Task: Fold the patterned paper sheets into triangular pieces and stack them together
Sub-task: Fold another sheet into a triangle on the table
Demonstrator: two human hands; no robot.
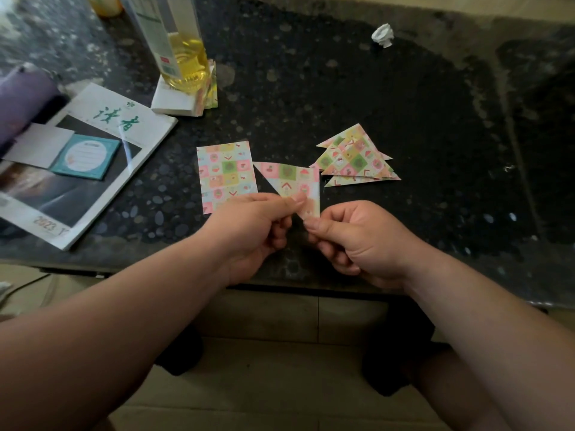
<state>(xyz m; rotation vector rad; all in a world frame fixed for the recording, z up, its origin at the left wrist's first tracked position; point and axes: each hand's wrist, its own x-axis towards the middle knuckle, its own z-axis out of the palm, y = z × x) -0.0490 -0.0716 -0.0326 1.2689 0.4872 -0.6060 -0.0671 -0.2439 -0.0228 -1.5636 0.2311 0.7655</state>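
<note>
Dark table; "读者" magazine, "2023"; triangle pinched.

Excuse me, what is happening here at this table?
A person is folding patterned paper. The left hand and the right hand both pinch a folded triangular piece above the dark table. A flat unfolded sheet lies to its left; a pile of finished triangles lies to its right.

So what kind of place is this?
Probably someone's home: a dark speckled table holds a magazine, a bottle of yellow liquid and crumpled paper, with tiled floor below. The left hand and right hand pinch a folded paper piece there.
</note>
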